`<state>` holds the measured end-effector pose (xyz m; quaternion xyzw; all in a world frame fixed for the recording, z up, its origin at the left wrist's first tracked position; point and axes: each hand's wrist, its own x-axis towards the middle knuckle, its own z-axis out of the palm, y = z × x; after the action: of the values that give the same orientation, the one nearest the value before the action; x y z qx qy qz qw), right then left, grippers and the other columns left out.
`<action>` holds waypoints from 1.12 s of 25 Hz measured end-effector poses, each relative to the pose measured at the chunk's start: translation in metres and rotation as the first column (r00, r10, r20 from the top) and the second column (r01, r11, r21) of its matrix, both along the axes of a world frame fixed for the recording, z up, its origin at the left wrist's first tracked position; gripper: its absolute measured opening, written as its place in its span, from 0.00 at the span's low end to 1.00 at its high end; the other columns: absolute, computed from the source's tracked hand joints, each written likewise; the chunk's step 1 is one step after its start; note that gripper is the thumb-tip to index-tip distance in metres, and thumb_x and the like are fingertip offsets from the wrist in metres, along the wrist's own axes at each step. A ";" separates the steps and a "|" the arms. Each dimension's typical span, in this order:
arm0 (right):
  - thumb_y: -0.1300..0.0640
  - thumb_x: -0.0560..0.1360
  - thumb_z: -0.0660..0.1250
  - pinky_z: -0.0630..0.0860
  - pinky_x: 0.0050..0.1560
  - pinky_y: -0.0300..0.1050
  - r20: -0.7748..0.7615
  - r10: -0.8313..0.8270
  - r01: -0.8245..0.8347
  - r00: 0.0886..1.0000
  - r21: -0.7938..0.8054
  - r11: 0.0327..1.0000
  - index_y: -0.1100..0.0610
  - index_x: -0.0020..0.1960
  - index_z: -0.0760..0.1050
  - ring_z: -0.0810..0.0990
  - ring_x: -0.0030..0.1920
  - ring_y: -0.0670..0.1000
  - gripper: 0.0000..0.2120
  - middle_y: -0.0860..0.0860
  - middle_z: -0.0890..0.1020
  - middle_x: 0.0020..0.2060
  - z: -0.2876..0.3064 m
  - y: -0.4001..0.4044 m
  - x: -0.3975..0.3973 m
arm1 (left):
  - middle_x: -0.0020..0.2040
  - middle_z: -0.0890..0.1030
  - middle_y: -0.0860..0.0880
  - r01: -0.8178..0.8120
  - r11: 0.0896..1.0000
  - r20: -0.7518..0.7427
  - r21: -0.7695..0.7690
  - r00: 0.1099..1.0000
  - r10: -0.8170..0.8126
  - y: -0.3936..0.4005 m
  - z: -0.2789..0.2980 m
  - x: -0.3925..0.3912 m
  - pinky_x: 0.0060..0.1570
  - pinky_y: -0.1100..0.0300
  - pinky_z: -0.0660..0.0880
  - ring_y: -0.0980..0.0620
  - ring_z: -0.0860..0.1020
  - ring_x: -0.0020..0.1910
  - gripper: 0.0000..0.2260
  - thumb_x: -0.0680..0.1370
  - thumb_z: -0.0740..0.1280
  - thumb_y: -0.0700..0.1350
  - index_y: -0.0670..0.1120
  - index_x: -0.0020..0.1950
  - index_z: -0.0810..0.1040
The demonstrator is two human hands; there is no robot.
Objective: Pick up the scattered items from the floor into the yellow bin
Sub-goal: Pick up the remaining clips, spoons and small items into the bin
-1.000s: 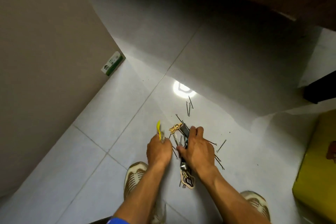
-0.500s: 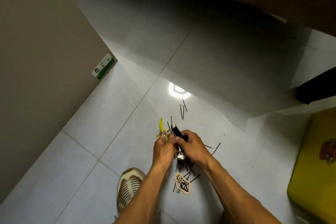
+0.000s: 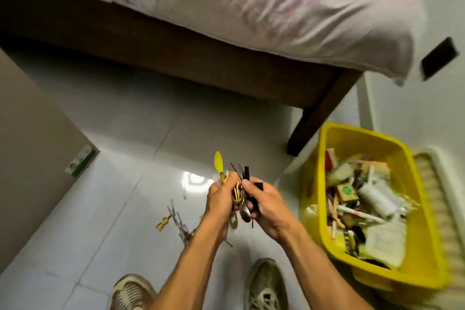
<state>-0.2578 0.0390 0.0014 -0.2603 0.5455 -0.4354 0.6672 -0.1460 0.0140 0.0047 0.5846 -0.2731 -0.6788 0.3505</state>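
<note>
Floor tiles (image 3: 120,209): glossy, smooth. Yellow bin (image 3: 425,241): shiny plastic. Spoon (image 3: 245,212): polished metal. Bed frame (image 3: 176,58): matt, probably wood.

Pale glossy floor tiles (image 3: 105,221) are catching a bright lamp reflection (image 3: 193,181) near centre. A dark wooden bed frame (image 3: 176,58) is spanning twelve o'clock, a floral mattress (image 3: 276,2) lying on it. A beige wall (image 3: 27,146) is standing at nine o'clock.

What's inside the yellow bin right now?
The yellow bin holds a jumbled heap of small boxes, packets and paper. Whatever lies beneath that top layer is covered.
</note>
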 end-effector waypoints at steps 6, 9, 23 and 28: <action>0.58 0.79 0.65 0.67 0.21 0.39 -0.090 -0.422 0.423 0.902 -0.011 0.906 0.61 0.47 0.76 0.68 0.24 0.46 0.06 0.54 0.73 0.29 0.080 0.052 -0.136 | 0.31 0.82 0.45 0.276 0.959 -0.097 -0.062 0.955 -0.281 0.021 0.080 -0.154 0.27 0.58 0.76 0.49 0.80 0.26 0.09 0.79 0.66 0.46 0.42 0.44 0.80; 0.57 0.80 0.63 0.67 0.26 0.41 -0.138 -0.643 0.656 0.754 0.099 0.748 0.59 0.50 0.76 0.71 0.27 0.48 0.06 0.54 0.74 0.33 0.090 0.067 -0.181 | 0.44 0.85 0.41 0.437 0.894 -0.291 0.099 0.872 -0.394 0.031 0.097 -0.196 0.33 0.57 0.79 0.45 0.83 0.36 0.21 0.81 0.60 0.57 0.41 0.52 0.84; 0.57 0.82 0.55 0.77 0.58 0.51 -0.086 -0.515 0.523 0.853 0.162 0.837 0.62 0.69 0.70 0.78 0.62 0.60 0.18 0.58 0.77 0.64 0.047 0.044 -0.075 | 0.57 0.81 0.47 0.105 0.988 -0.136 0.111 0.987 -0.089 0.039 0.019 -0.064 0.47 0.57 0.78 0.49 0.81 0.53 0.20 0.83 0.56 0.57 0.46 0.64 0.76; 0.57 0.78 0.64 0.79 0.42 0.47 -0.380 0.061 0.054 0.923 0.285 0.957 0.56 0.56 0.79 0.83 0.45 0.54 0.09 0.55 0.83 0.51 -0.033 0.022 0.017 | 0.49 0.84 0.48 -0.082 0.971 0.330 0.224 0.944 0.004 0.047 -0.065 0.049 0.45 0.57 0.77 0.49 0.80 0.43 0.08 0.77 0.63 0.46 0.47 0.52 0.80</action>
<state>-0.2408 0.0612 -0.0318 -0.2410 0.7232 -0.2900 0.5786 -0.0969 0.0613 -0.0602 0.7323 -0.2323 -0.5919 0.2437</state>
